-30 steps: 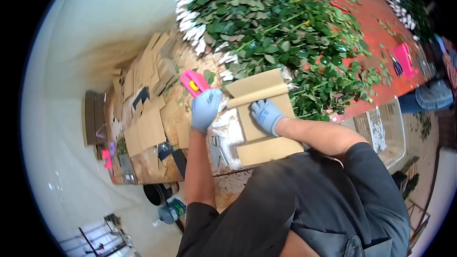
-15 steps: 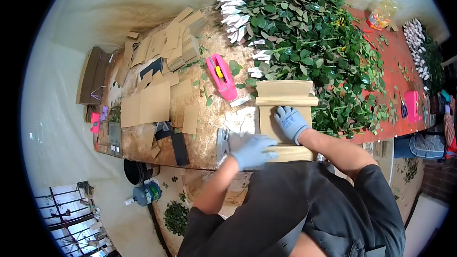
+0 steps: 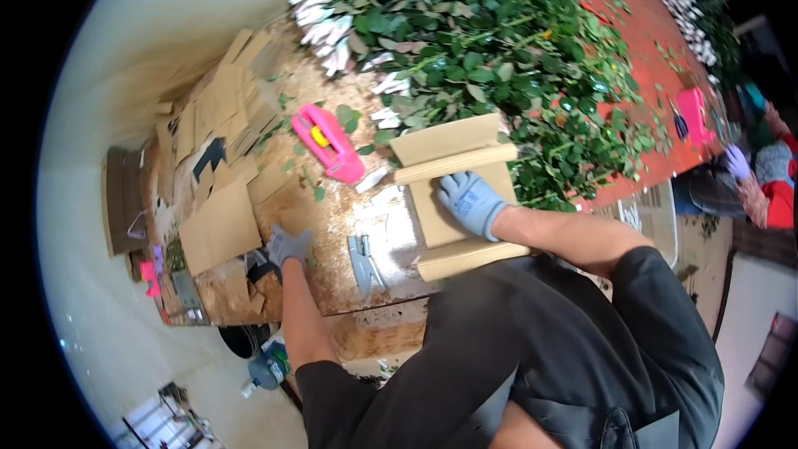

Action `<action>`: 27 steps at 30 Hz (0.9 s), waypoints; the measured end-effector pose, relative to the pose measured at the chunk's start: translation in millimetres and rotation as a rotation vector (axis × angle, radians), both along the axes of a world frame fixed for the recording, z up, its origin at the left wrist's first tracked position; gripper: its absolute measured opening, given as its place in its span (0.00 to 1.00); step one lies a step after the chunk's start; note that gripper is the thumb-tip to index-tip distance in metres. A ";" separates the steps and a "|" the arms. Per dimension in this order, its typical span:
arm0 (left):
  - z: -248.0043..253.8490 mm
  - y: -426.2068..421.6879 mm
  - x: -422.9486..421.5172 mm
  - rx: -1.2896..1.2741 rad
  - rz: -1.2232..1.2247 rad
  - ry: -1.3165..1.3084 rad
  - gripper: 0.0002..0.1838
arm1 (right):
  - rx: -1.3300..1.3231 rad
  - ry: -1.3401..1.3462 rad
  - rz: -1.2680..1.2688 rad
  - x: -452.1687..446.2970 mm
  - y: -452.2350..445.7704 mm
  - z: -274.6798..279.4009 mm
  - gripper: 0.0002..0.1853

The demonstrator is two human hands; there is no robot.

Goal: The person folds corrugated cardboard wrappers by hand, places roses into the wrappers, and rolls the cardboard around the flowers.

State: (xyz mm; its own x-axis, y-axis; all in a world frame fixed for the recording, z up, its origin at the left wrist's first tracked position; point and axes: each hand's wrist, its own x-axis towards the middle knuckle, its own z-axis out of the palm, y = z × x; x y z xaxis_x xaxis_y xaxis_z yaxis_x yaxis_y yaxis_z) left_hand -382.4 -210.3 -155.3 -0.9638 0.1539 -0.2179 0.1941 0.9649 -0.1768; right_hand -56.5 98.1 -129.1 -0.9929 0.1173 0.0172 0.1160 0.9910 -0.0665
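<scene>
My right hand, in a blue-grey glove, lies flat on a folded corrugated cardboard sheet at the table's front edge. The sheet's far flap stands partly raised, and its near edge is folded over by my body. Out to the left, my gloved left hand reaches down beside loose cardboard pieces, its fingers apart. Whether it touches a piece is unclear. Between my hands lies a grey metal stapler. A pink tape dispenser with a yellow core sits farther back.
Leafy stems with white-wrapped ends are heaped at the back. Stacked cardboard stands at the back left. Scissors and a pink dispenser lie at the far right, near another person.
My left hand has moved left from the cardboard's near edge, past the stapler, to the loose pieces. My right hand stays on the cardboard, which appears turned as the view has rotated.
</scene>
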 end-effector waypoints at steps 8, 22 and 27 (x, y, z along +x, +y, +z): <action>39.3 5.4 23.1 0.724 0.017 -0.179 0.27 | -0.068 0.145 0.023 3.9 2.5 -10.6 0.13; -19.4 132.8 204.4 1.296 -0.194 -1.149 0.15 | -0.597 0.057 0.031 21.9 31.6 -7.2 0.27; -18.4 137.4 205.7 1.258 -0.242 -1.096 0.13 | -1.415 -0.432 -0.369 8.0 37.2 16.3 0.19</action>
State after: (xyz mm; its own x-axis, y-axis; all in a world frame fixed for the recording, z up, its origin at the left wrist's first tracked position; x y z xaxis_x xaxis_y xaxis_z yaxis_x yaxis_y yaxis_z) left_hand -176.7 -72.9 -173.7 -0.3824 0.8522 -0.3572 -0.1512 0.3237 0.9340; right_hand -48.5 135.2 -112.8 -0.8047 0.0221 -0.5932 0.5934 0.0561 -0.8029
